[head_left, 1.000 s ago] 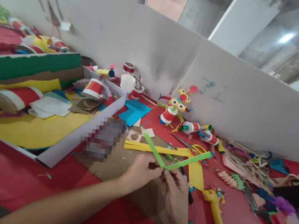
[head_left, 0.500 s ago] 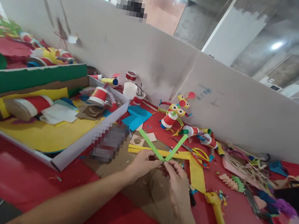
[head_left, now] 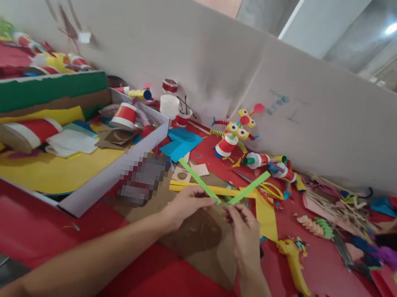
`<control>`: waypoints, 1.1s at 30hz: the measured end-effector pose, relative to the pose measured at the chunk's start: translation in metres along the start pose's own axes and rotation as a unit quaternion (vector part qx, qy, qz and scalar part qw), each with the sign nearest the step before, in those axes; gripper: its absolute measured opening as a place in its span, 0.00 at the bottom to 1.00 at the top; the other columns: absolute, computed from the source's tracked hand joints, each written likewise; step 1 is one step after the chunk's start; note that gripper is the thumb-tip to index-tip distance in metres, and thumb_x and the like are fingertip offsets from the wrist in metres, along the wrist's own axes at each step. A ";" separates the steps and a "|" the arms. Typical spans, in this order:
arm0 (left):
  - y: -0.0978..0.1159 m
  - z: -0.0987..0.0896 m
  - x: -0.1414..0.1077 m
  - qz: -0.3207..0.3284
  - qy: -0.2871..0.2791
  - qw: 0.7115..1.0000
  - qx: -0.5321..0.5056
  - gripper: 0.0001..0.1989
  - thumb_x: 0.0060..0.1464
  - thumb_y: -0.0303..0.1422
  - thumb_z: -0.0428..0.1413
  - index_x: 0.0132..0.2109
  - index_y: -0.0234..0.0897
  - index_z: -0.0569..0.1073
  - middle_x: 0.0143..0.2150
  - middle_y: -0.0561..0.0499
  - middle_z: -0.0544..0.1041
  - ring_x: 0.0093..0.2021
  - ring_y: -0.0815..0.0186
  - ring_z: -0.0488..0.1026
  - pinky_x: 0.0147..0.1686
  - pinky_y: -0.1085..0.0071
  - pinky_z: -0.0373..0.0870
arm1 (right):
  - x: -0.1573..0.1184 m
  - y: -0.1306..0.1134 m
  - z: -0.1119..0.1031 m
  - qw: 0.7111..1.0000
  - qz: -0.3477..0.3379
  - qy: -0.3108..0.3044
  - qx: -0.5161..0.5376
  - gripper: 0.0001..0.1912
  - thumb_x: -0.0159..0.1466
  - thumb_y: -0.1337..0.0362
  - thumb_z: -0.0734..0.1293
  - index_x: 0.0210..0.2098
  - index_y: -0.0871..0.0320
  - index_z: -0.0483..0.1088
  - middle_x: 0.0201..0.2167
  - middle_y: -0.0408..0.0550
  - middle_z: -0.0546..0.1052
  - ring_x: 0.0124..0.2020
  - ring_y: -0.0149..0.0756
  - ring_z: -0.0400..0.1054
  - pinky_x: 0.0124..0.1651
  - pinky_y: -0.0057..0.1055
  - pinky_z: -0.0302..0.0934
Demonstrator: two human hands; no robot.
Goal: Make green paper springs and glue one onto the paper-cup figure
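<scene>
My left hand (head_left: 190,207) pinches the lower end of a light green paper strip (head_left: 198,179) that slants up to the left. Between the fingers of my right hand (head_left: 242,225) is the end of another green paper strip (head_left: 251,187), slanting up to the right. A small gap shows between the two lower ends. Both hands are above a brown cardboard sheet (head_left: 199,251). Yellow paper strips (head_left: 191,187) lie just behind the hands, and scissors with yellow handles (head_left: 271,189) rest beyond the right strip.
A cardboard box (head_left: 79,194) with paper and cup pieces stands on the left. Paper-cup figures (head_left: 226,146) line the wall. A yellow glue gun (head_left: 291,264) and its cord lie to the right, near thin wooden sticks (head_left: 335,201). Blue paper (head_left: 182,144) lies behind.
The lower ends of the green strips, together half a second ago, are now apart. My right hand has moved right with its strip. The camera view has tilted down.
</scene>
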State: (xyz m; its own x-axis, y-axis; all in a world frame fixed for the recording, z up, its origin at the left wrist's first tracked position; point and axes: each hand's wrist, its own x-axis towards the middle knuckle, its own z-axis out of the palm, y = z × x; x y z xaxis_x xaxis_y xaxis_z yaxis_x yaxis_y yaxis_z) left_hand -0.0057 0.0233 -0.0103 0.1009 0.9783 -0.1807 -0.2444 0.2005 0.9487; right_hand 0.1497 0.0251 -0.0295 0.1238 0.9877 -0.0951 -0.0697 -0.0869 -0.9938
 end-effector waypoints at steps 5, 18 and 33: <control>-0.004 0.001 0.003 -0.017 -0.014 1.000 0.020 0.11 0.44 0.36 0.60 0.30 0.31 0.75 0.26 0.50 0.74 0.26 0.71 0.67 0.28 0.74 0.61 | -0.007 -0.001 0.009 0.998 0.038 -0.051 0.027 0.09 0.53 0.58 0.70 0.28 0.57 0.73 0.22 0.41 0.74 0.25 0.30 0.66 0.30 0.27 0.58; -0.005 0.002 0.004 -0.028 -0.013 0.999 0.015 0.11 0.43 0.35 0.61 0.32 0.30 0.76 0.28 0.49 0.76 0.27 0.70 0.68 0.29 0.73 0.61 | -0.010 -0.001 0.012 0.991 0.060 -0.091 0.083 0.08 0.54 0.59 0.69 0.31 0.56 0.76 0.26 0.43 0.77 0.27 0.31 0.69 0.33 0.29 0.62; -0.002 0.007 -0.001 -0.065 -0.007 0.998 -0.009 0.07 0.43 0.33 0.60 0.29 0.32 0.74 0.25 0.51 0.75 0.25 0.71 0.67 0.26 0.74 0.59 | -0.013 -0.006 0.013 0.995 0.043 -0.064 0.063 0.05 0.53 0.62 0.69 0.28 0.56 0.74 0.24 0.41 0.75 0.25 0.28 0.66 0.31 0.26 0.60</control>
State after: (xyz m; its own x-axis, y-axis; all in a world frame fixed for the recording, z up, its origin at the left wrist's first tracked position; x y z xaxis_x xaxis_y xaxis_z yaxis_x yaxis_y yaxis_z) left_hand 0.0017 0.0218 -0.0097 0.1467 0.9434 -0.2974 -0.2451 0.3259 0.9131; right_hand 0.1354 0.0147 -0.0214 -0.0154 0.9864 -0.1636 -0.1990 -0.1634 -0.9663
